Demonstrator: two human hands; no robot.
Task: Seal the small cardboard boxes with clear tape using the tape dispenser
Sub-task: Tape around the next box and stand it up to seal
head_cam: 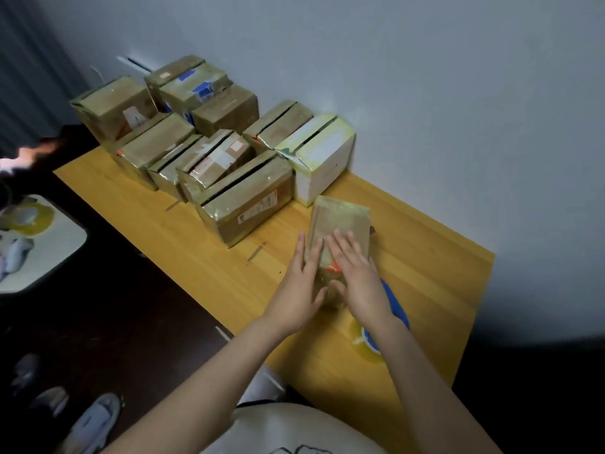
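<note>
A small brown cardboard box [340, 221], glossy with clear tape, lies on the wooden table [432, 276] in front of me. My left hand [302, 283] lies flat along the box's left side, fingers straight. My right hand [355, 273] presses flat on the box's top, fingers spread. The near end of the box is hidden under both hands. A blue tape dispenser [391, 309] with a roll of clear tape [365, 339] lies on the table just right of my right wrist, partly covered by my forearm.
Several taped cardboard boxes [248, 198] and a white box [322, 158] stand in rows at the table's far end against the wall. A white stool with tape rolls [31, 217] stands at the left. Shoes lie on the dark floor.
</note>
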